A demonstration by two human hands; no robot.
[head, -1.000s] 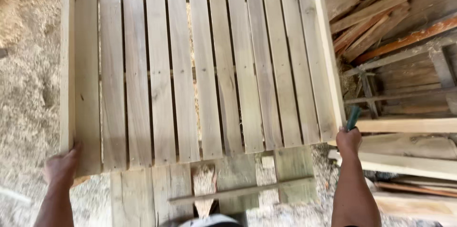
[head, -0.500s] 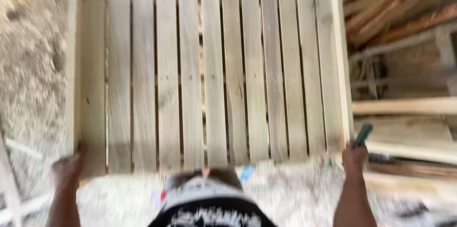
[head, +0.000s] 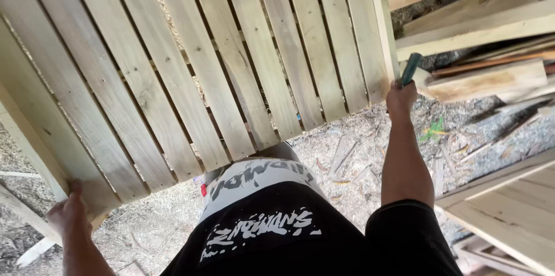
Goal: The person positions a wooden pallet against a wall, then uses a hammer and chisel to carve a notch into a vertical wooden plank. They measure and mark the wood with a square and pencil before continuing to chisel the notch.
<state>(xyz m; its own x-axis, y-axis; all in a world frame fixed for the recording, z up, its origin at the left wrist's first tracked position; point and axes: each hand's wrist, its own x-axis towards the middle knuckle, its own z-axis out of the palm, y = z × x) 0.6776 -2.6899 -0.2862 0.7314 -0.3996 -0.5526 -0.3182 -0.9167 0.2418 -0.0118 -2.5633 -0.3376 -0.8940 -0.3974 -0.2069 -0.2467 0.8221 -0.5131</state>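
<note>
Pallet point(head: 191, 62), a panel of pale, rough-sawn slats with narrow gaps between them, fills the upper left and centre of the frame, held up in front of the person and tilted so its slats run from the upper left down toward the body. Its near edge sits just above the person's black printed shirt point(head: 272, 224), and the panel stretches away from both hands toward the top of the frame. The left hand point(head: 69, 215), at the lower left, is curled around the near left corner from beneath, fingers mostly hidden behind the wood. The right hand point(head: 400, 98), right of centre, presses against the near right corner while closed around a dark green handle point(head: 411, 69); what tool it belongs to cannot be told. Both hands sit at the same near edge, one at each corner, neither plainly nearer. Sawdust and wood chips cover the ground point(head: 358, 154) below. Long planks point(head: 480, 27) lie stacked at the upper right, and another slatted panel point(head: 509, 212) shows at the lower right.
</note>
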